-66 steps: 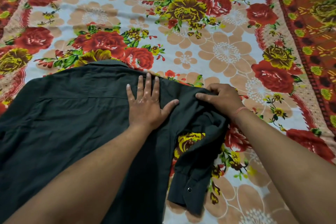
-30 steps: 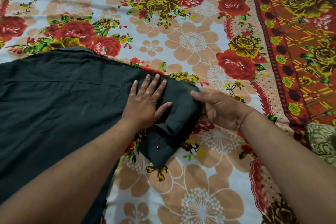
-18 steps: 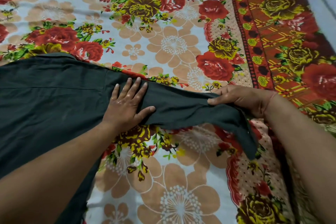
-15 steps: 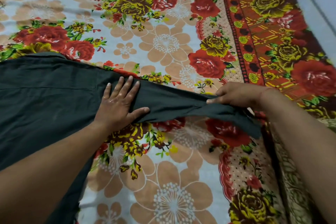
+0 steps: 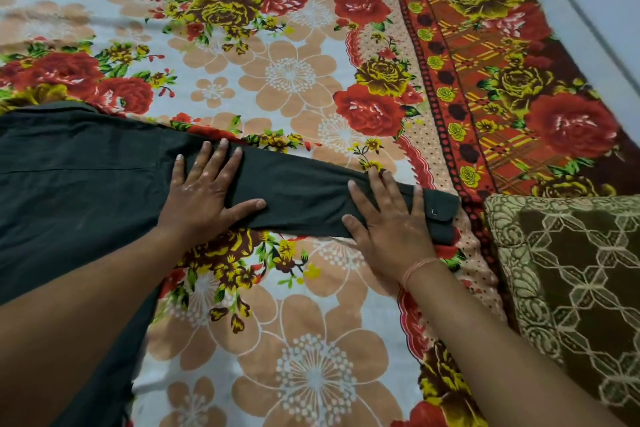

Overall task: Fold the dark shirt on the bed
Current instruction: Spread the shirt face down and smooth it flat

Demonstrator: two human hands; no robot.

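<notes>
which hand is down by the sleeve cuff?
The right hand, the one with the thread on its wrist. It lies flat on the sleeve beside the snap cuff. The left hand presses near the shoulder end instead.

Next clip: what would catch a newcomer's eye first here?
The loud floral bedsheet fills the view. Against it, the dark shirt lies at the left, one sleeve stretched flat to the right. The left hand presses flat near the shoulder and the right hand presses by the cuff; a brown patterned cushion sits at the right edge.
</notes>
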